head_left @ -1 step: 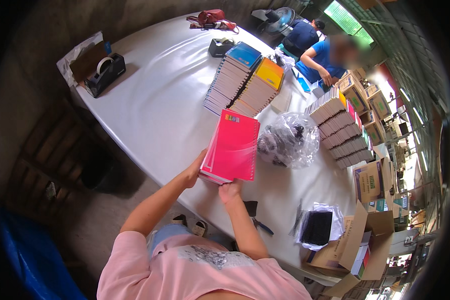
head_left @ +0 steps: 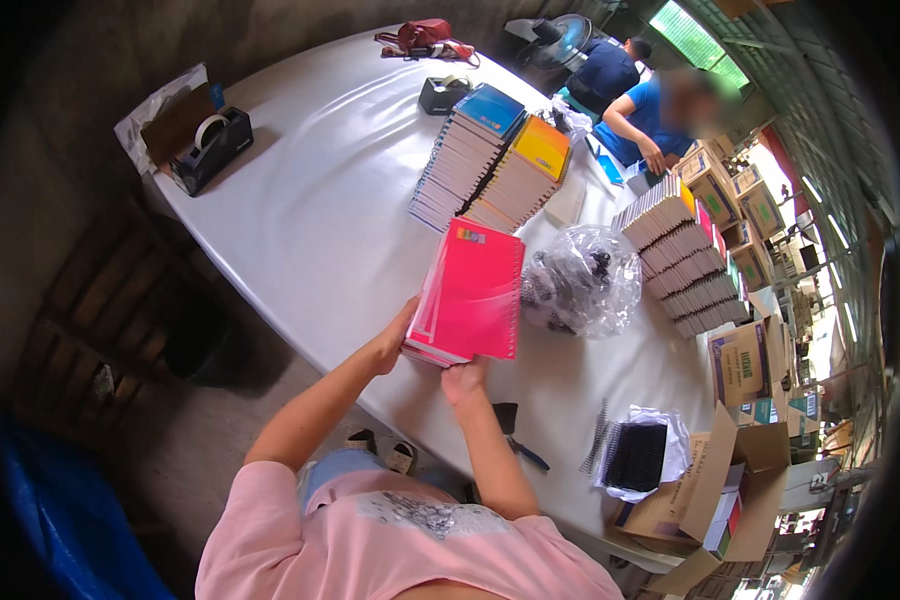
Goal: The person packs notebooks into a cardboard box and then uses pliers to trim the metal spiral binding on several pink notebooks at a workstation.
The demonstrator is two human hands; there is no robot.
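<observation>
A stack of pink-covered spiral notebooks (head_left: 473, 290) is between my hands at the near side of the white table. My left hand (head_left: 395, 340) grips its left edge, fingers partly hidden behind the stack. Closed at the near edge is my right hand (head_left: 465, 380), its fingertips hidden. The top cover lies slightly askew over the pages, with the coil along its right side. Just beyond stand tall piles of spiral notebooks, one topped in blue (head_left: 490, 108) and one in yellow (head_left: 542, 148). To their right sits a clear plastic bag (head_left: 582, 280) with black coils inside.
More notebook piles (head_left: 680, 255) stand at the right edge. Pliers (head_left: 526, 453), black coils on paper (head_left: 637, 455) and an open carton (head_left: 685, 490) lie near right. Tape dispensers (head_left: 215, 150) are farther off. Another person (head_left: 635, 120) works across the table.
The pink notebook stack has shifted very slightly to the right in my hands. My grip looks the same.
</observation>
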